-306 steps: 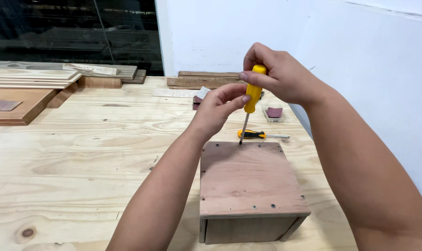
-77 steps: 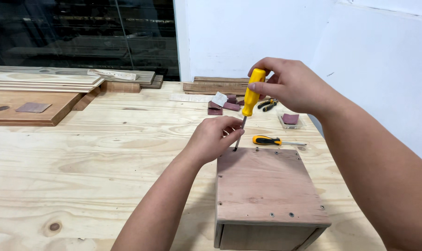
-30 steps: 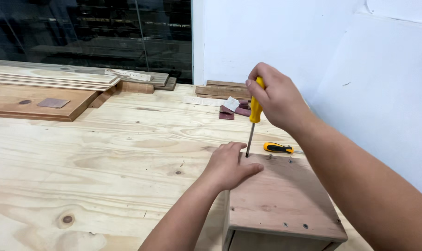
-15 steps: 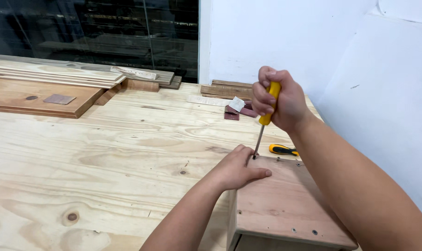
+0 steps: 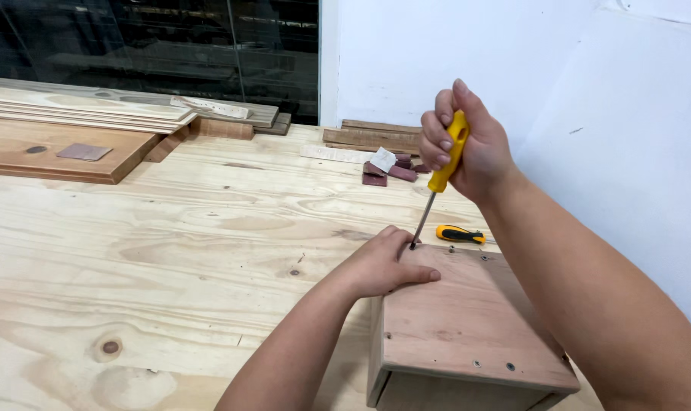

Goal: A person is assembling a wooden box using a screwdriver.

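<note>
Fingers [image 5: 439, 144] of the right hand [image 5: 467, 148] are curled tight around the yellow handle of a screwdriver [image 5: 437, 179], which stands a little tilted. Its tip meets the far left corner of the wooden box [image 5: 467, 327]. Left hand [image 5: 380, 262] lies flat on that same corner, fingers pressed together, just beside the tip. Behind the box, a second screwdriver [image 5: 460, 234] lies on the table [image 5: 170, 251].

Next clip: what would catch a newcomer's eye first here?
The right hand grips a yellow-handled screwdriver, its tip set at the far-left corner of a wooden box on the plywood bench. The left hand rests on that corner. A second yellow-and-black tool lies just behind the box.
</note>
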